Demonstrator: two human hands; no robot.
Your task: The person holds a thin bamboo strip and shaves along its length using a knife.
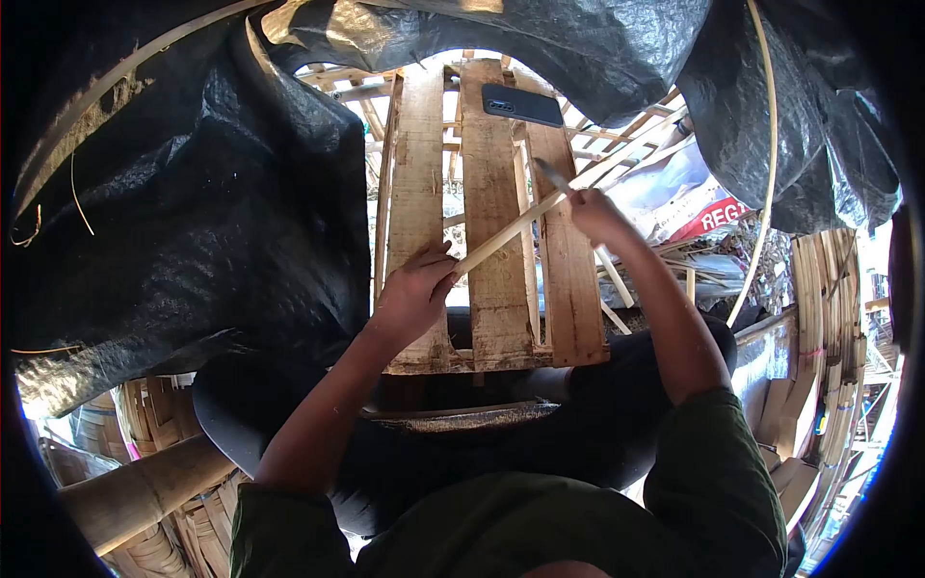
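Observation:
A long pale bamboo strip (509, 232) slants across a bench of wooden planks (416, 173), its far end running up to the right. My left hand (416, 285) is closed round the strip's near end, over the left plank. Farther along, my right hand (599, 218) grips a knife (553, 175) by its handle, which the fingers hide. The blade points up and left and lies close to the strip; whether it touches, I cannot tell. A dark phone (522, 105) rests on the planks at the far end.
Black plastic sheeting (270, 212) hangs at the left and over the top. A printed sack (689, 197) lies beyond the bench at right, near scattered bamboo pieces. Bundled bamboo strips (829, 318) stand at far right. A thick bamboo pole (145, 491) crosses the lower left.

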